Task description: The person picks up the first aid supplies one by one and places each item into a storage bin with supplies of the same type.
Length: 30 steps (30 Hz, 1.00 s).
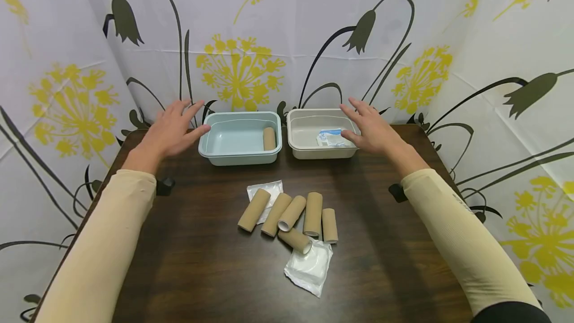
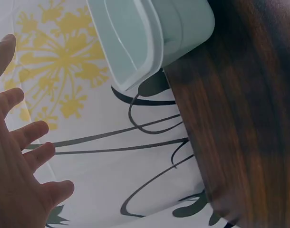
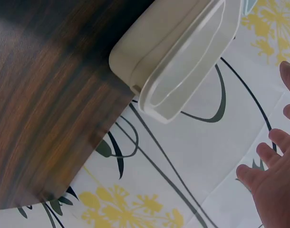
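Note:
My left hand (image 1: 168, 131), fingers spread and holding nothing, hovers by the left end of a light blue plastic basin (image 1: 237, 159). One cardboard tube (image 1: 269, 139) stands or leans inside that basin. Over the right end of a beige basin (image 1: 323, 154) my right hand (image 1: 372, 128) is raised, its fingers apart and nothing in them. A white packet with blue print (image 1: 331, 137) lies in the beige basin. Between the arms, several cardboard tubes (image 1: 313, 213) lie grouped on the table, with a white packet (image 1: 309, 265) in front and another white packet (image 1: 275, 189) behind, partly covered.
The dark wooden table (image 1: 202, 263) ends just behind the basins. A white curtain (image 1: 278, 14) with yellow and dark green flower prints hangs close behind and on both sides.

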Motion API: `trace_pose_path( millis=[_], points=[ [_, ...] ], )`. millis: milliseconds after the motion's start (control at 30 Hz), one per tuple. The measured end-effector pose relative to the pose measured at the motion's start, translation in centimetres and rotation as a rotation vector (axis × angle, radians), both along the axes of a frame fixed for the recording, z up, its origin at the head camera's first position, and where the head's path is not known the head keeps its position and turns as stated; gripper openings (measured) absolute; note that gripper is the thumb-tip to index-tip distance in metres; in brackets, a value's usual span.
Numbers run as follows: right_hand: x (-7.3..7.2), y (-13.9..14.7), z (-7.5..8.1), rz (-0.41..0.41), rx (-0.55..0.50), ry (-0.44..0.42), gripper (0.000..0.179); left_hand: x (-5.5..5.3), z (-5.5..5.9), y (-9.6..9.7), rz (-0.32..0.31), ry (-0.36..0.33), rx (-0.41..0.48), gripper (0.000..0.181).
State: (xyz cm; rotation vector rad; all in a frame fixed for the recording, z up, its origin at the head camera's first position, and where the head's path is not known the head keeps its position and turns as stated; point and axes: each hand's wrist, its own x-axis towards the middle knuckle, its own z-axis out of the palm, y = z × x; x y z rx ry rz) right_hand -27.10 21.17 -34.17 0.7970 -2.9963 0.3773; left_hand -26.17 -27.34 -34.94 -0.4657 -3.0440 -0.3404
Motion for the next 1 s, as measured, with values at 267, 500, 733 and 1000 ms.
trace_pose_path(
  millis=[267, 500, 733, 1000],
  points=[
    [1.4, -0.6, -1.4, 0.1, -0.027, 0.046, 0.064, 0.2, -3.1, -0.5, -0.033, -0.097, 0.293, 0.074],
    [4.5, -1.7, -4.3, 0.203, -0.06, -0.008, 0.058, 1.0, -6.7, -0.9, 0.041, -0.179, 0.455, 0.076],
    [8.3, -2.5, -8.4, 0.242, -0.068, -0.16, 0.061, 1.4, -9.8, -0.8, 0.122, -0.19, 0.568, 0.078],
    [10.5, -3.2, -11.0, 0.256, -0.058, -0.265, 0.084, 1.7, -11.4, 0.1, 0.153, -0.177, 0.607, 0.079]
  ],
)
